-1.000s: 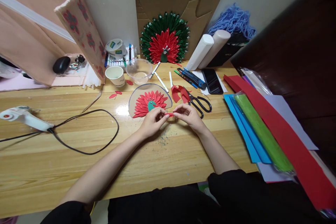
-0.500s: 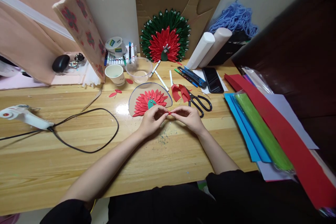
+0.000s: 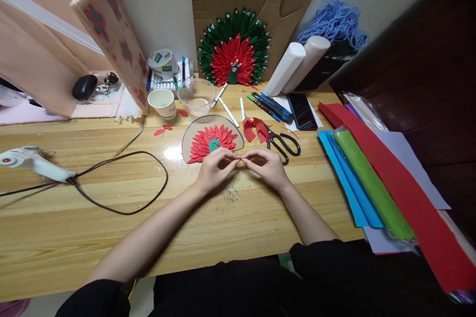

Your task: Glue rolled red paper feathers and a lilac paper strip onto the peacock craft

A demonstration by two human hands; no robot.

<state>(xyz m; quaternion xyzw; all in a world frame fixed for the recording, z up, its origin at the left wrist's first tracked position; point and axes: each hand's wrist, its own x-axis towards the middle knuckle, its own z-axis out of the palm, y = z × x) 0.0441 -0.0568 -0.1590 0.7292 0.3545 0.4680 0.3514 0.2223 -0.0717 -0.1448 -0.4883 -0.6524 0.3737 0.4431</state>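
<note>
My left hand point(image 3: 214, 169) and my right hand point(image 3: 265, 164) meet over the wooden table point(image 3: 238, 218), both pinching a small red paper piece point(image 3: 241, 158) between their fingertips. Just behind them lies a half-round card point(image 3: 193, 133) covered with red paper petals point(image 3: 208, 142) around a small green shape point(image 3: 214, 145). Red paper scraps point(image 3: 255, 129) and black-handled scissors point(image 3: 283, 144) lie to the right of that card. A finished red and green paper fan point(image 3: 233, 52) leans on cardboard at the back.
A glue gun point(image 3: 29, 162) with a looping black cord point(image 3: 122, 183) lies at left. A paper cup point(image 3: 162, 103), clear bowl point(image 3: 196, 96), markers point(image 3: 267, 106) and phone point(image 3: 301, 111) sit behind. Blue, green and red sheets point(image 3: 372, 183) lie at right.
Both hands have drawn closer together around the red piece, so less of it shows. The view has shifted slightly; nothing else on the table moved.
</note>
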